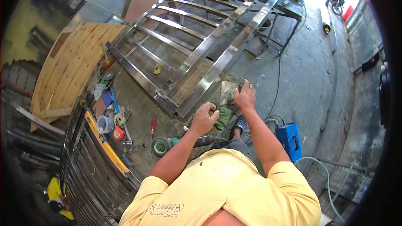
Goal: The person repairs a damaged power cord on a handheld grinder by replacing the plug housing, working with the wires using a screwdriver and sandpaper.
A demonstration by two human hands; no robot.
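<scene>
My left hand (204, 119) is closed, with thumb and fingers curled together in front of me. Its fingertips overlap the edge of a folded green thing (225, 116); what they hold, if anything, is hidden. To the right, my right hand (245, 96) is stretched out with its fingers extended, right beside a flat shiny metal plate (227, 93). Beyond both hands lies a long frame of polished metal tubes (217, 69) with many crossbars, its near corner just ahead of my left hand. Below my left forearm rests an angle grinder (161, 145) with a green disc.
On the left are a yellow spirit level (106, 142), a red tape measure (118, 133), a clear plastic tub (104, 124) and a red screwdriver (153, 125). A blue machine case (289, 141) stands at right, with hoses and cables on the floor. A wooden panel (79, 65) leans further back.
</scene>
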